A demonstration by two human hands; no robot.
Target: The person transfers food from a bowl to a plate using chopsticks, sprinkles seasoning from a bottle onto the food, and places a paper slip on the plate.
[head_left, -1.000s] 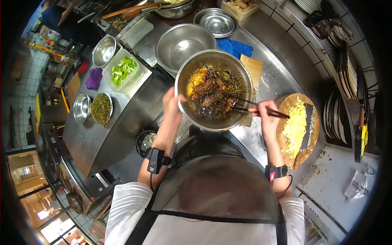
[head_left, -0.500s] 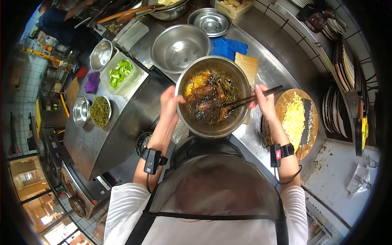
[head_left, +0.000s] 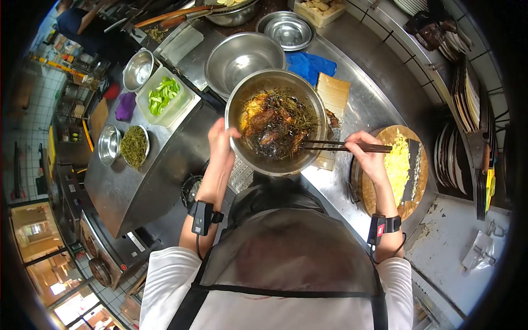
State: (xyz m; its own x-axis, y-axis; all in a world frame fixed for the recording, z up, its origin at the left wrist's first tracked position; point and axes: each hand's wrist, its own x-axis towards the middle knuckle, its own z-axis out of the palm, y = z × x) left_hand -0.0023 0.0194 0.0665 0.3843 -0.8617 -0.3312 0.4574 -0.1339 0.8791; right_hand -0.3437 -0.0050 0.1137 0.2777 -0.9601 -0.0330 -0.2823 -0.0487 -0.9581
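The steel bowl (head_left: 269, 80) of dark, glossy strips and chunks (head_left: 275, 122) sat just above mid-view, in front of the apron (head_left: 291, 247). Counting hours round that bowl, the left hand (head_left: 221, 138) gripped it near nine o'clock, thumb over the rim; its other fingertips were hidden. The right hand (head_left: 367, 157), at four o'clock, pinched chopsticks (head_left: 329, 146) between thumb and fingers, the tips down in the food. Beyond it, also towards four, stood a round board (head_left: 391, 133) with chopped yellow pieces (head_left: 396, 164). A blue cloth (head_left: 311, 67) lay at one o'clock, a larger bowl (head_left: 245, 55) at eleven
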